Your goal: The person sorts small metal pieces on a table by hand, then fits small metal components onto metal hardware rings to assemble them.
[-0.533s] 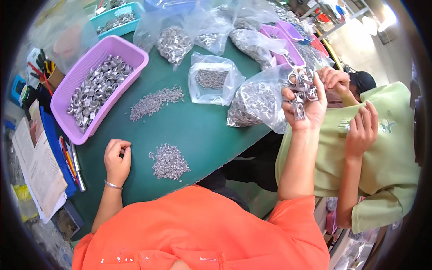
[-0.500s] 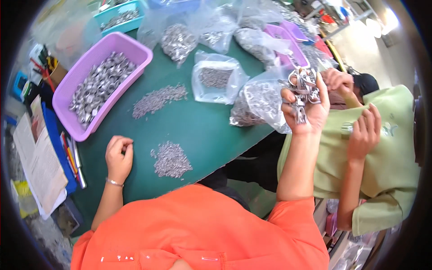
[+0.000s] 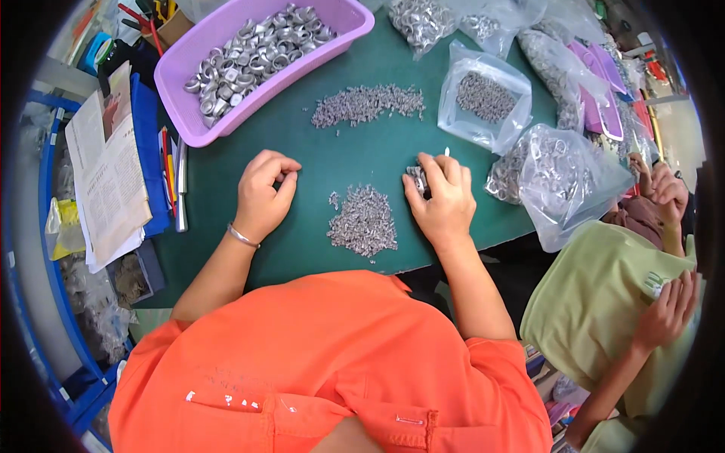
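Observation:
My right hand (image 3: 445, 198) rests on the green table, curled over several shiny metal pieces (image 3: 418, 180) that show between thumb and fingers; the palm hides the rest. To its left lies a loose pile of tiny grey metal parts (image 3: 364, 220). Across that pile, my left hand (image 3: 264, 195) lies on the table, its fingers bent in and nothing visible in them. A second, longer heap of small grey parts (image 3: 370, 104) spreads farther back. Behind my left hand stands a purple plastic basket (image 3: 198, 134) holding many ring-shaped metal pieces (image 3: 249, 57).
An open clear bag of small parts (image 3: 485, 98) and a bulging bag of metal pieces (image 3: 540, 166) stand at the right. Papers (image 3: 109, 170) and pens (image 3: 172, 174) lie left. A co-worker in a green shirt (image 3: 596, 294) sits at the right.
My right hand has come down from its raised place at the right to the table, still with metal pieces. The head view has shifted, so the table's contents appear farther right.

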Tool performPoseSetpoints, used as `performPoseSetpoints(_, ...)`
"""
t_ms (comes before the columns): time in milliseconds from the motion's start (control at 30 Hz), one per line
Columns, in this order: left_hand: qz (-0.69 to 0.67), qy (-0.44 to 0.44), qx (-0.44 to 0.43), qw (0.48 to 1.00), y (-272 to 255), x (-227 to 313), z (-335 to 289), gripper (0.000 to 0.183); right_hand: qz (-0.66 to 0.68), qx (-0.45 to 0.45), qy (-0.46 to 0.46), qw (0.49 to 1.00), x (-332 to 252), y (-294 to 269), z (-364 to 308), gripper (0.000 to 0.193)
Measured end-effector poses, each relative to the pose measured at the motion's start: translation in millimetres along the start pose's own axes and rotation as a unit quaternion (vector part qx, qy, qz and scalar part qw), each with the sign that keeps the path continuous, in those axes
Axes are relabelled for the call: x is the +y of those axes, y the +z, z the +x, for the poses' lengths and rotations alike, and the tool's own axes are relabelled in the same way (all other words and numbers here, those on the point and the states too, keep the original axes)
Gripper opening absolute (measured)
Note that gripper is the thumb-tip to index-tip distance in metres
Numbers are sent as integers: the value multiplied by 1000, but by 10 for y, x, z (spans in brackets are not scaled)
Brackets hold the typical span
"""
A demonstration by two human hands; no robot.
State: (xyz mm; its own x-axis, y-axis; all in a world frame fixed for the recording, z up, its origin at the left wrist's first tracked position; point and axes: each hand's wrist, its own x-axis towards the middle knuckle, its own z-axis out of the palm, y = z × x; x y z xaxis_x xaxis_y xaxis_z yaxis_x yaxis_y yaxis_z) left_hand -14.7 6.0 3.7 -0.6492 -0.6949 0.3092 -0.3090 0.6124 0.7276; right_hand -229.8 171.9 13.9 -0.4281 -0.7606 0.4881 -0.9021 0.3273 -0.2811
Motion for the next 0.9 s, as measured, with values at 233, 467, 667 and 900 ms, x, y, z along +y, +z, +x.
performPoseSetpoints(233, -32, -44, -18, 998, 3, 35, 50, 9, 142, 3, 26, 989, 232, -110, -131, 63)
performPoseSetpoints(467, -104, -9, -149, 983, 359, 615, 443, 15, 316, 64, 153, 934, 479, -220, -443, 32)
performPoseSetpoints(667, -44, 99, -185, 977, 859, 676, 610, 16, 255, 113, 197, 940, 579, -357, -528, 14)
performPoseSetpoints(900, -127, -18, -204, 970, 811, 686, 598, 15, 206, -39, 219, 953, 329, -420, -441, 12)
